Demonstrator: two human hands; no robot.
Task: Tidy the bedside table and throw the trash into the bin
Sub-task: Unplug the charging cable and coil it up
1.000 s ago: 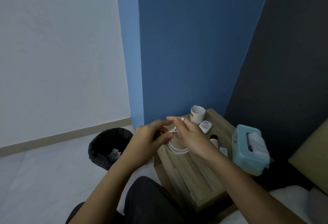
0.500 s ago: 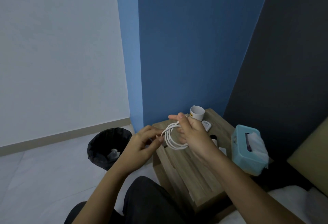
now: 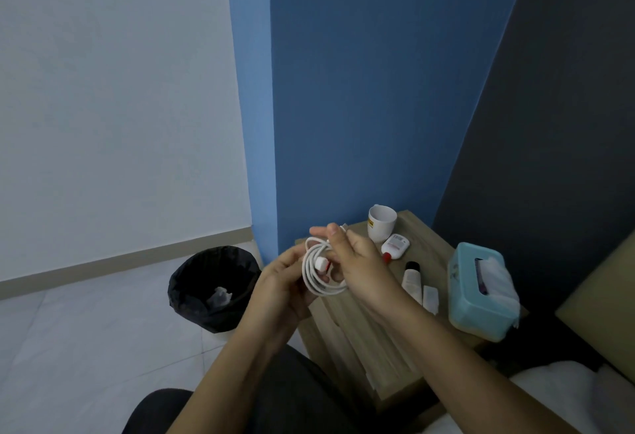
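Observation:
A white charging cable [image 3: 318, 275] is coiled in loops, held above the left edge of the wooden bedside table [image 3: 374, 337]. My right hand [image 3: 357, 262] grips the coil from the right, its plug with a red tip showing inside the loop. My left hand [image 3: 280, 282] holds the coil's left side. A black-lined bin [image 3: 213, 287] stands on the floor left of the table, with a crumpled white scrap inside.
On the table stand a white cup [image 3: 381, 223], a small white bottle with a red cap [image 3: 394, 246] lying flat, a white tube with a black cap [image 3: 411, 280], a small white packet [image 3: 430, 299] and a teal tissue box [image 3: 481, 291]. A bed lies at the right.
The cable has gone from lying partly on the table to being lifted and wound into a tighter coil between both hands. The plug end now sits inside the loop.

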